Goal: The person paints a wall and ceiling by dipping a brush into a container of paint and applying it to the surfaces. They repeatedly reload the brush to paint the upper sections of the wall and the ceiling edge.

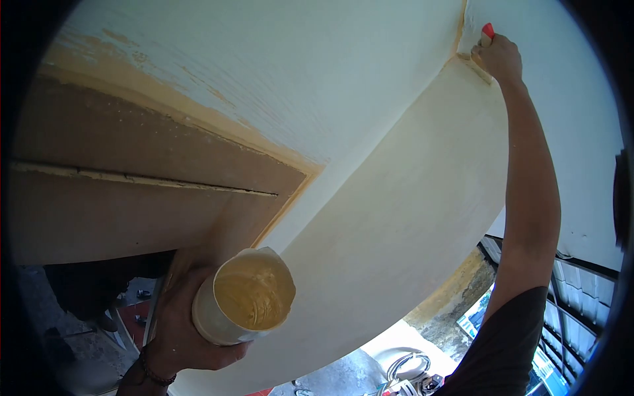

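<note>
A white cup [218, 325] with yellowish paste [254, 297] inside is held at the lower left by my left hand [188, 323], its fingers wrapped round the side. My right hand [502, 56] is raised at the upper right, closed on a brush [487, 33] with a red handle tip. The brush's lower part touches the corner where the wall [409, 191] meets the surfaces above it. A strip of yellow paste runs up from that corner, and more edges the brown panel [231, 158].
At the lower left is a dark opening with a dark shape [92, 290] in it. Below the wall's curved edge lie coiled hoses [409, 363] on the floor. Metal bars and corrugated sheets [581, 290] show at the right.
</note>
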{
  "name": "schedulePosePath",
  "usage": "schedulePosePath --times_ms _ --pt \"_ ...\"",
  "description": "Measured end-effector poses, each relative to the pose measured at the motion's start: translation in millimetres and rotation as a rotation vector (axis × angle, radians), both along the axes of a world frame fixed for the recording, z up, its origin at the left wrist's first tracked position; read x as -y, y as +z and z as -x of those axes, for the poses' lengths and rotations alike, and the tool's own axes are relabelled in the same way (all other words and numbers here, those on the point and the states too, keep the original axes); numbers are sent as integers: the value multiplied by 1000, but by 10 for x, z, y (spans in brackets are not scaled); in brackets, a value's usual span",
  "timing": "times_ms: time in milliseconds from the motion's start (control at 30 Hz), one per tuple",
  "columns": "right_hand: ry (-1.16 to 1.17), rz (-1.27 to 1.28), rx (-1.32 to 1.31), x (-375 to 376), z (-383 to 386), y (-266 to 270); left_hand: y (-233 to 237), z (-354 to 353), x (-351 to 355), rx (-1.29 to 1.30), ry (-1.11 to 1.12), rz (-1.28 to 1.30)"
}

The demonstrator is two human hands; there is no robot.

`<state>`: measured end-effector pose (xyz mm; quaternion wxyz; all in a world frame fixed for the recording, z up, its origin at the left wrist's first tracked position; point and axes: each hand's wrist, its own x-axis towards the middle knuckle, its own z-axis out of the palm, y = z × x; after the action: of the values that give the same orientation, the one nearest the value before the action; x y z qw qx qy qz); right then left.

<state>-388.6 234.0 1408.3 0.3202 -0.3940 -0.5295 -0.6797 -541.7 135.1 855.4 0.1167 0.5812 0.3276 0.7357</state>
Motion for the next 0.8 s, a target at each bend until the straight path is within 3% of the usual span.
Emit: schedulePosePath --times_ms 300,533,733,800 --pt "-134 -30 -47 98 266 -269 10 56 2 -52 28 -66" --pt "-83 -36 -38 80 226 -256 -21 58 -8 -112 74 -60" --pt "222 38 37 -163 98 -163 -60 49 -37 -27 -22 -36" --pt "402 93 -73 -172 48 -158 -68 60 -40 -41 -30 -29"
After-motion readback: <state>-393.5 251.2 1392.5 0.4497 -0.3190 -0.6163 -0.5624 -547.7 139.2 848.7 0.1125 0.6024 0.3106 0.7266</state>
